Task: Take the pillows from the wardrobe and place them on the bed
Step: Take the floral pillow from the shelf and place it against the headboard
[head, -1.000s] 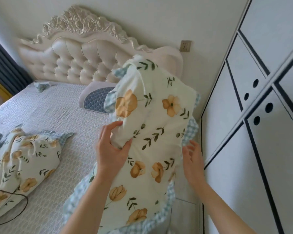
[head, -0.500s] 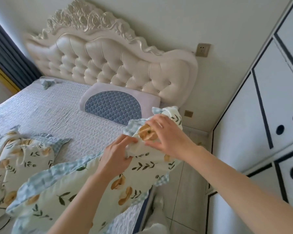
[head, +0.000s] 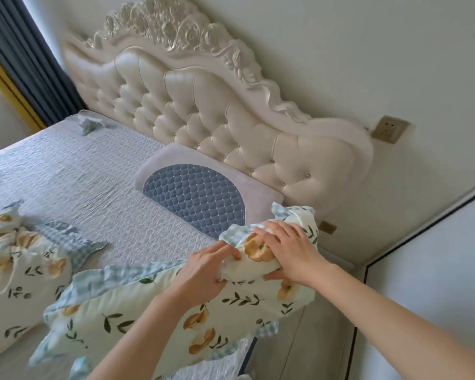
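A floral pillow (head: 126, 316) with a blue checked frill lies low over the bed's right edge. My left hand (head: 206, 272) and my right hand (head: 288, 250) both grip its far end, close together, bunching the fabric. A second floral pillow (head: 19, 283) lies on the bed (head: 74, 174) at the left. A grey-and-blue quilted pillow (head: 195, 196) rests against the headboard. The white wardrobe (head: 436, 283) stands at the right with its doors closed.
The tufted cream headboard (head: 203, 113) runs along the wall. A small crumpled cloth (head: 88, 124) sits at the bed's far corner. Dark curtains (head: 25, 56) hang at the left. A narrow strip of floor (head: 321, 338) separates bed and wardrobe.
The pillow went from upright in front of me to lying low over the bed's edge. My right hand moved from its side to the far end beside my left hand. The view turned toward the headboard.
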Motion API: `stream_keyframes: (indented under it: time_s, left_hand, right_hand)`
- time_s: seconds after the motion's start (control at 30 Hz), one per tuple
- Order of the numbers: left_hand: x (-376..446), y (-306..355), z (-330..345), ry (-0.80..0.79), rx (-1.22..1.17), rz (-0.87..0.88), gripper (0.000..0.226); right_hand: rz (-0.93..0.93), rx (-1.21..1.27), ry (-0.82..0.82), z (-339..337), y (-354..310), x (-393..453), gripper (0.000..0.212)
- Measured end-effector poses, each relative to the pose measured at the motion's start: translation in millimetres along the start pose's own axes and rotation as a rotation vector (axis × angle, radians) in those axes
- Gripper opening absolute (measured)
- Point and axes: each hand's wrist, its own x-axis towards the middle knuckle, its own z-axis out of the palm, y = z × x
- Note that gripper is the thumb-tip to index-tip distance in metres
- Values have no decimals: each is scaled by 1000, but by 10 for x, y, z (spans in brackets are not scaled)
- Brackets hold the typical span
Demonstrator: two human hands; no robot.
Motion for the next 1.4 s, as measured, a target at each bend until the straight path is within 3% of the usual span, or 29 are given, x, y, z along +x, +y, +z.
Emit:
stream_keyframes:
  time_s: [0.3, 0.47, 0.7, 0.8, 0.87, 0.93, 1.0, 1.03, 1.17, 1.27, 1.4]
  left_hand:
    - [852, -333, -62, -112, 103, 70, 61]
    - [1362, -546, -154, -132, 118, 49, 62]
    - [2387, -901, -518, -173, 149, -20, 56]
    - [2926, -1111, -741, -99, 136, -41, 56]
    - [3229, -1275, -824, 113, 233, -41, 51]
    - [3449, -1459, -817, 416, 282, -176, 45]
    - [3560, -1621, -656, 598, 168, -421, 41]
    - [3570, -1686, -516, 596, 62, -563, 40]
    - [3326, -2060, 393, 347, -317, -1110, 44]
    - [3094, -2236, 940, 254, -544, -1422, 58]
    - [2963, -2279, 1285, 289, -1101, -1613, 69]
  right_hand:
    - [66, 135, -23, 170, 495, 580, 99]
    - [30, 124, 50, 200, 801, 1053, 93]
    - [6, 242, 15, -62, 1363, 2023, 87]
    - [-13, 369, 7, -315, 1641, 2551, 85]
    - [-9, 456, -24, -435, 1833, 2972, 85]
    - [34, 498, -94, -355, 2049, 3469, 87]
    - [126, 497, -205, -33, 2257, 3909, 90]
    - [184, 470, -272, 188, 2341, 4074, 88]
    - [301, 315, -418, 925, 2526, 4382, 65]
    - [360, 433, -507, 1213, 2600, 4424, 78]
    - [432, 640, -512, 1447, 2674, 4472, 95]
